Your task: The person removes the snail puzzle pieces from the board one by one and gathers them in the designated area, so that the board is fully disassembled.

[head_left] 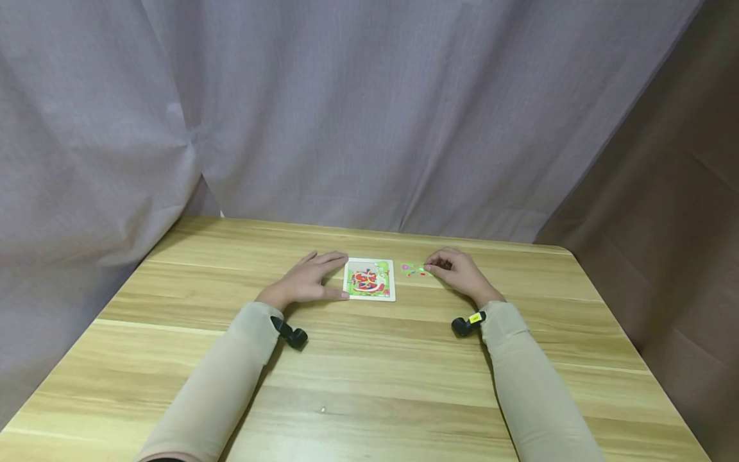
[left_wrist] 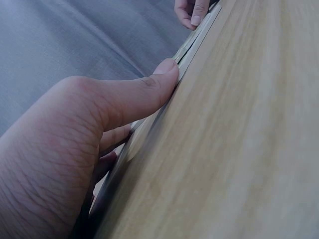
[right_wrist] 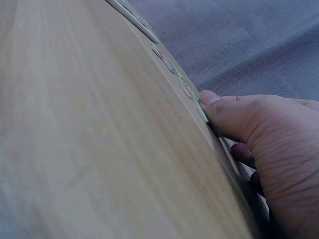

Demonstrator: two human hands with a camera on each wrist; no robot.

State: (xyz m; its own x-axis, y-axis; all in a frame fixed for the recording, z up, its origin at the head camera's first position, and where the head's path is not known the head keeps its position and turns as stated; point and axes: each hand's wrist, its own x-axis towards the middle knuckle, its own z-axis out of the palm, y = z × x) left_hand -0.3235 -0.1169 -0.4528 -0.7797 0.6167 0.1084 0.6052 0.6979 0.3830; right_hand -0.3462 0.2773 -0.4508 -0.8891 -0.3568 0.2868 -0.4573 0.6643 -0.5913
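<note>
A small white-rimmed picture puzzle board (head_left: 394, 282) lies on the table, with red, green and white pieces in its left and lower parts and a bare grey patch at the top. My left hand (head_left: 306, 280) spreads at its left side, thumb at the near corner and fingers at the far one. Right of the board lie several flat green puzzle pieces (head_left: 411, 269) with pink and red marks. My right hand (head_left: 457, 273) is at their right end, fingers bent, pinching the end puzzle piece (right_wrist: 201, 111) between thumb and forefinger, low at the tabletop.
The wood-grain table (head_left: 369, 385) reaches back to a grey curtain (head_left: 346, 115). A brown curtain (head_left: 658, 256) hangs along the right side. A tiny pale speck (head_left: 323, 409) lies on the near part of the table. Each wrist carries a black camera (head_left: 297, 338).
</note>
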